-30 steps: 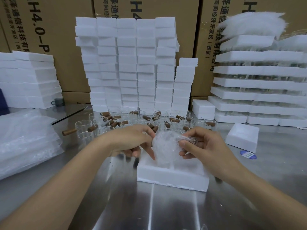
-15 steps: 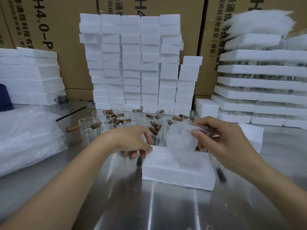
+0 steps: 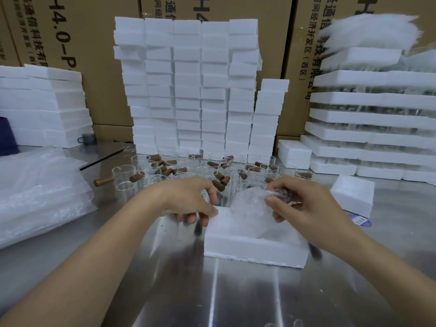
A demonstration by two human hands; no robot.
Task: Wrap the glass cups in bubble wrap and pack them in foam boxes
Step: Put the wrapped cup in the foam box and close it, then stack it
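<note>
Bubble wrap bunches under the right hand (image 3: pixel 304 204), whose thumb and fingers pinch the wrapped cup (image 3: pixel 247 208) at its handle end, the bundle's body now resting on the foam box (image 3: pixel 254 252). A second ago both hands worked the bundle; the left hand (image 3: pixel 186 199) has let go and sits at the box's far left corner, fingers loosely curled, holding nothing. Wrapping looks done; seating comes next. Bare cups (image 3: pixel 146 175) wait behind the box, spare wrap sheets (image 3: pixel 40 185) well to its left
</note>
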